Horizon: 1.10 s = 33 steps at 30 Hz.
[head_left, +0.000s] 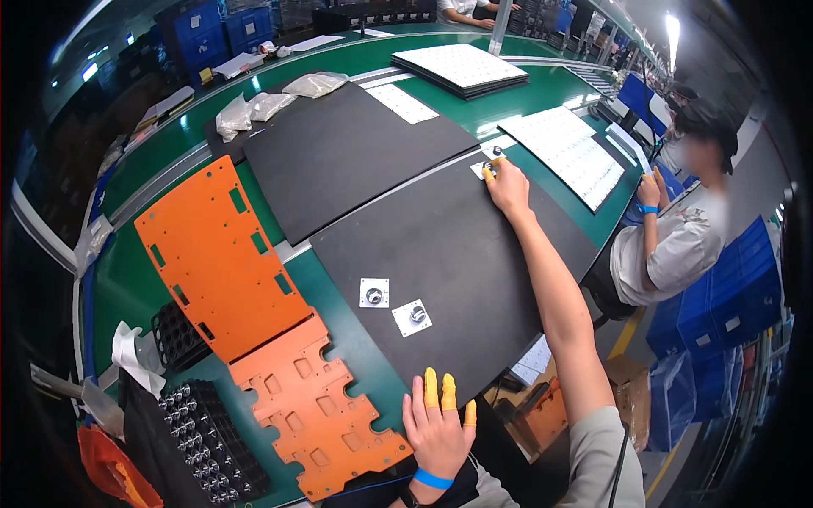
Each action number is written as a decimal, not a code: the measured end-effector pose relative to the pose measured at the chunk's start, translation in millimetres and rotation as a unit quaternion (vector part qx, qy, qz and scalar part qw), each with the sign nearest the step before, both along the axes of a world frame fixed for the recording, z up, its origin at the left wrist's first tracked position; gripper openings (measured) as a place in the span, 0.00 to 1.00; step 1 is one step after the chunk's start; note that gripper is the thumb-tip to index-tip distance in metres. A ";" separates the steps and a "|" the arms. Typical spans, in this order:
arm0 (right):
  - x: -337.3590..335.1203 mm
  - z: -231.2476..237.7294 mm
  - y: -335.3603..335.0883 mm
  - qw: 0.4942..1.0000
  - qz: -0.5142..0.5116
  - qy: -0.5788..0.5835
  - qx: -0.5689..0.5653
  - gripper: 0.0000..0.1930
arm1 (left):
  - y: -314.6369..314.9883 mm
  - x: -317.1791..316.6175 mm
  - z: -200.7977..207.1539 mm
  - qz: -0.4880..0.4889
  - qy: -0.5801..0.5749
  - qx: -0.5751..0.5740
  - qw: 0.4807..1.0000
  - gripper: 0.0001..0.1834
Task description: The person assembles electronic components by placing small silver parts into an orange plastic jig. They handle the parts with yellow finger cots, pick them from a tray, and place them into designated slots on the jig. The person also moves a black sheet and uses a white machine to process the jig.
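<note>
My right hand [510, 186], with yellow finger cots, reaches to the far edge of the black mat [457, 245]. Its fingertips are pinched on a small white square plate [478, 170], which they partly cover. Just beyond it lies another white square plate with a dark round part [496, 151]. Two more white square plates lie nearer on the mat: one at the left [373, 293], the other slightly turned [412, 318], each with a round shiny piece in its middle. My left hand [438, 430], also with yellow finger cots, rests with fingers spread at the mat's near edge.
Left stand an orange panel [216, 254] with slots, an orange cut-out plate [318, 415] and a black tray of shiny round parts [199, 444]. Beyond lie a second black mat [356, 152], plastic bags [254, 110] and white sheets [567, 152]. A co-worker [677, 229] sits at right.
</note>
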State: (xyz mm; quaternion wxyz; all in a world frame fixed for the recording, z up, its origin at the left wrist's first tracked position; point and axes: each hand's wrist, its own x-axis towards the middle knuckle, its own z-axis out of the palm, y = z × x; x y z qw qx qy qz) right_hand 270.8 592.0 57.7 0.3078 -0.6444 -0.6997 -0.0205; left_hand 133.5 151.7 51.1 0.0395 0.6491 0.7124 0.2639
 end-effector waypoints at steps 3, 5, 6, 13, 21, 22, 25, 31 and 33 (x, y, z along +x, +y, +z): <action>4.5 -2.6 17.1 1.000 -0.006 0.008 0.016 0.16 | -0.4 -0.7 -1.6 -0.001 -0.010 -0.010 1.000 0.32; 8.6 -3.9 27.5 1.000 -0.010 0.001 0.022 0.16 | -0.4 -0.4 -2.8 -0.002 -0.013 -0.011 1.000 0.32; 9.8 -4.9 32.7 1.000 -0.013 0.008 0.014 0.17 | 0.0 -1.2 -2.3 0.000 -0.007 -0.011 1.000 0.30; 8.1 -6.5 42.9 1.000 0.004 -0.005 0.030 0.16 | 0.3 -2.3 -1.8 0.002 0.007 -0.019 1.000 0.28; 10.2 -8.7 46.7 0.999 -0.011 -0.012 0.044 0.16 | 0.6 -2.8 0.2 -0.004 0.012 -0.024 1.000 0.28; 9.1 -8.0 46.1 0.999 -0.015 -0.011 0.046 0.16 | 0.5 -2.8 1.7 -0.003 0.013 -0.026 1.000 0.28; 7.2 -7.6 44.4 0.998 -0.025 -0.012 0.051 0.16 | 0.8 -3.1 2.8 0.000 0.015 -0.026 1.000 0.28; 5.3 -4.9 39.3 0.997 -0.044 -0.003 0.064 0.14 | 0.0 -3.6 0.5 -0.002 0.000 -0.006 1.000 0.28; 1.4 -3.4 36.2 0.995 -0.057 0.000 0.077 0.13 | -1.1 -3.0 1.1 -0.001 0.001 -0.004 1.000 0.28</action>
